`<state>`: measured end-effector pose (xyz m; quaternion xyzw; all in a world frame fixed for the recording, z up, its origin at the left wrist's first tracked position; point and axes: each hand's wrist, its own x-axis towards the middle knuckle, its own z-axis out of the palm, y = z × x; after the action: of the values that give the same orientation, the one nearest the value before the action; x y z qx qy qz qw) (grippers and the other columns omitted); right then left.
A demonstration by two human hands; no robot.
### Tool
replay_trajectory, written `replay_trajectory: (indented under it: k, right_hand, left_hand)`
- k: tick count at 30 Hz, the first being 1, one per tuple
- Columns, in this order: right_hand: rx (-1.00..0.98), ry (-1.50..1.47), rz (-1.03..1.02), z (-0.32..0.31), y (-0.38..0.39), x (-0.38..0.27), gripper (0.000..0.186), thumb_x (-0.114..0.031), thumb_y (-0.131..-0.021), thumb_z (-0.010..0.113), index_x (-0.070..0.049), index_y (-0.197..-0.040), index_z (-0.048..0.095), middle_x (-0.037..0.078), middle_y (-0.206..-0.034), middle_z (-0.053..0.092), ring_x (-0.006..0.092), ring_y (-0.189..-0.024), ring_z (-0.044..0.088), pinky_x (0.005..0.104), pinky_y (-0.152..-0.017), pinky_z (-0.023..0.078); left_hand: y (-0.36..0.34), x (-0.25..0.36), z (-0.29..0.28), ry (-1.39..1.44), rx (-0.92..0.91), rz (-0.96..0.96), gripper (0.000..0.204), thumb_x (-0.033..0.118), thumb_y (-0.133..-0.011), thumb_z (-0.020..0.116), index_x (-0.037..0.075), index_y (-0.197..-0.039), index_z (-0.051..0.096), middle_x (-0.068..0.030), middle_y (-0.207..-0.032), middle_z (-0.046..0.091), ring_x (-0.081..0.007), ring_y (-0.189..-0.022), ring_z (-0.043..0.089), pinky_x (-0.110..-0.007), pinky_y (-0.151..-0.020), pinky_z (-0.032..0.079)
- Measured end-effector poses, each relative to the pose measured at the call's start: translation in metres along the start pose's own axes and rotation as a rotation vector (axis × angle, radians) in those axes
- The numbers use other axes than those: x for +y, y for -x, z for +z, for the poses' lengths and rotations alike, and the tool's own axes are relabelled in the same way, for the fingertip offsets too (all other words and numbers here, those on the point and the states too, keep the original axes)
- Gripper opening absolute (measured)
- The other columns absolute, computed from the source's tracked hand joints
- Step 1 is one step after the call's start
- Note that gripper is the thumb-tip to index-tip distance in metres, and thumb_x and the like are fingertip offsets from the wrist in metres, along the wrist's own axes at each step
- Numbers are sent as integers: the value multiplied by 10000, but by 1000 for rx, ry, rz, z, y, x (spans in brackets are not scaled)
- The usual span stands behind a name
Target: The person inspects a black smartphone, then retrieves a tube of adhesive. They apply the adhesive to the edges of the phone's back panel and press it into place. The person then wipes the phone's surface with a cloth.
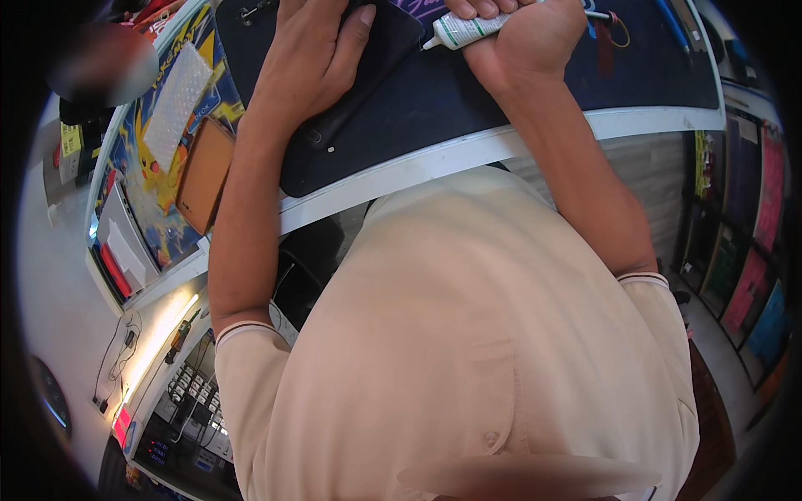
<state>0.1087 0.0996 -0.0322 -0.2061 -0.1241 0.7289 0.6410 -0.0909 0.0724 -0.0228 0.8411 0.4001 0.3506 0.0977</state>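
Note:
My right hand (535, 46) is closed round a white squeeze tube (462, 32) with green print. Its pointed white nozzle faces left, close to the edge of a thin black slab (380, 63) that looks like a tablet or panel. On that slab lies my left hand (313, 63), palm down with the thumb apart. The upper edge of the picture cuts off the left fingertips. Under both hands spreads a dark desk mat (434, 108). A tiny white piece (331, 149) rests on the mat near my left wrist.
Left of my left arm are a brown case (206, 175) and bubble wrap (178, 104) on a cartoon-printed surface. A blurred person (104, 67) is at the far left. At the right lie a blue pen-like stick (671, 25) and a yellow loop (620, 32). A white desk edge (401, 177) runs before me.

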Motion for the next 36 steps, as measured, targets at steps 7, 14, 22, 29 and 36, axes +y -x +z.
replay_trajectory:
  k: [7,14,22,29,36]
  right_hand:
    - [18,25,-101,3,9,18,511,-393,-1058,452,-167,-616,331,-3,-549,308,153,-501,336,300,-523,340]
    - [11,26,-206,6,9,23,521,-401,-1071,428,-167,-619,318,-3,-552,292,152,-502,318,304,-524,333]
    - [17,66,-279,11,13,29,530,-399,-1082,418,-164,-621,304,1,-553,279,155,-500,293,312,-518,317]
    - [10,129,-363,12,11,28,521,-378,-1089,410,-167,-625,305,0,-554,277,152,-501,293,315,-520,319]
    - [-11,98,-347,9,14,32,513,-382,-1085,418,-166,-632,311,-2,-554,273,150,-508,298,317,-522,324]
  left_hand:
    - [2,-2,3,9,17,-70,190,-15,-963,546,50,-1128,614,-156,-1108,601,-346,-1113,534,-427,-1030,413]
    - [5,-7,6,57,76,-53,185,-18,-970,533,33,-1131,610,-166,-1117,608,-349,-1112,543,-428,-1027,419]
    - [4,-2,0,84,57,-100,169,-9,-979,521,19,-1125,603,-174,-1135,620,-351,-1125,557,-432,-1041,420]
    - [1,-4,1,100,83,-58,172,-15,-972,524,16,-1125,597,-169,-1130,614,-349,-1120,556,-429,-1047,416]
    - [3,-5,0,112,59,-93,174,-14,-974,517,17,-1128,593,-170,-1130,609,-349,-1122,552,-431,-1048,410]
